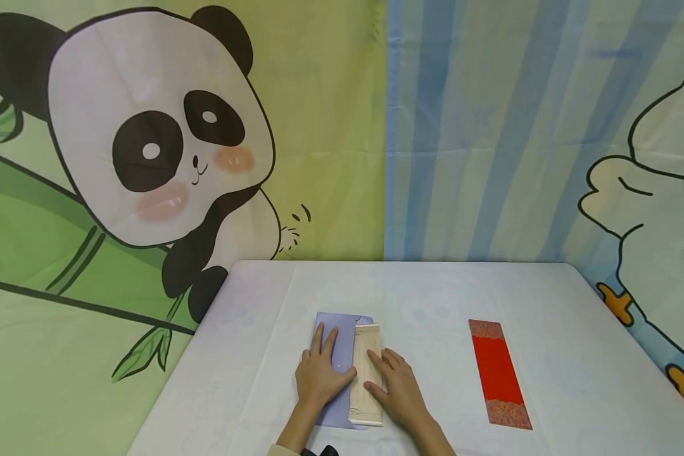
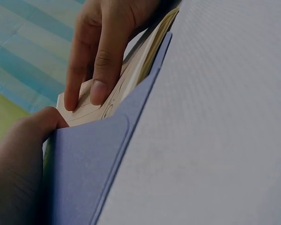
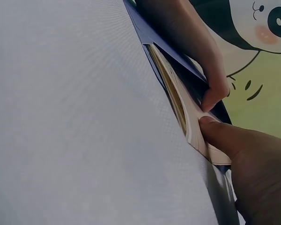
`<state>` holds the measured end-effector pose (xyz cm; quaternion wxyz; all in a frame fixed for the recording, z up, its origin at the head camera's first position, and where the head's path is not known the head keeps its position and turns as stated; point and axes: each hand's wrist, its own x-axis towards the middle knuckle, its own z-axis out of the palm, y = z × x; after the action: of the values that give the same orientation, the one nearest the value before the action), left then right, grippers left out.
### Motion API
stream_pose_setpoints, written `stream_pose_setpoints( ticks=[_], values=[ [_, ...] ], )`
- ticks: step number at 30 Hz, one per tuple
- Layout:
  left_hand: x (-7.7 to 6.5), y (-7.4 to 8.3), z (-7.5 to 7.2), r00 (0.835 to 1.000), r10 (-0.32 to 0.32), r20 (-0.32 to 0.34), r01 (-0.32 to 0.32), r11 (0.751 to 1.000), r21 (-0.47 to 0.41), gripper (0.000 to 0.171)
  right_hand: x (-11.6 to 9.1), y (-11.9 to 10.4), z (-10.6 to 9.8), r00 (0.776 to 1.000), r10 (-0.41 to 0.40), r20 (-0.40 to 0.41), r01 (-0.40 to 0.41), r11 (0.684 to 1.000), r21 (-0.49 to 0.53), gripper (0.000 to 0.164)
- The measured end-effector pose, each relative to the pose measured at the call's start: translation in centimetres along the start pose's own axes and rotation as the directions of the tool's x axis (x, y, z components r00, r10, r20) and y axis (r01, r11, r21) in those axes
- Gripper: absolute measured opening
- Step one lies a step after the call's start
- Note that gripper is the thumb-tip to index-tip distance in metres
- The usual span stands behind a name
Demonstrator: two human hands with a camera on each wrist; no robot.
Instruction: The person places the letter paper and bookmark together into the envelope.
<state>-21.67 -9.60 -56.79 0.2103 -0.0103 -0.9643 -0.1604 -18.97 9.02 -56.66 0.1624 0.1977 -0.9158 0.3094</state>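
A light purple sleeve [image 1: 341, 411] lies lengthwise near the front of the white table. Out of its open right side shows a cream paper packet [image 1: 367, 345] with thin printed line ornaments and layered edges. My left hand [image 1: 319, 377] rests flat on the sleeve, fingers stretched forward and spread, with the thumb at the sleeve's opening edge against the packet. On the packet's upper face my right hand [image 1: 400, 387] presses thumb and index fingertips. Seen from the right wrist, the left thumb [image 3: 214, 91] and right thumb [image 3: 220, 133] almost meet on the cream surface.
To the right, a red strip [image 1: 497, 370] with patterned ends lies by itself on the white tabletop [image 1: 427, 291]. Behind the table hangs a cloth backdrop [image 1: 325, 126] printed with a panda and blue stripes.
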Motion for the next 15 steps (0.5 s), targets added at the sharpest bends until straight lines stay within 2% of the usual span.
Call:
stream_pose_setpoints(
  ticks=[3,5,10,15],
  values=[
    [0.0,0.0,-0.1,1.000,-0.004,-0.001,0.004,1.000,0.000,0.090,0.1,0.0,0.1,1.000,0.022,-0.010,-0.021,0.998,0.061,0.067],
    [-0.1,0.0,-0.2,1.000,-0.009,0.001,0.009,1.000,-0.006,0.090,0.2,0.2,0.0,0.999,0.048,0.015,-0.050,0.992,0.114,0.070],
    [-0.1,0.0,-0.2,1.000,-0.020,0.008,0.020,1.000,-0.018,0.089,0.2,0.9,-1.0,0.983,0.095,0.159,-0.132,0.961,0.243,0.075],
    [-0.1,0.0,-0.1,1.000,-0.008,-0.007,0.008,1.000,-0.017,0.089,0.2,1.3,-1.6,0.970,0.048,0.238,-0.113,0.957,0.268,0.081]
  ],
)
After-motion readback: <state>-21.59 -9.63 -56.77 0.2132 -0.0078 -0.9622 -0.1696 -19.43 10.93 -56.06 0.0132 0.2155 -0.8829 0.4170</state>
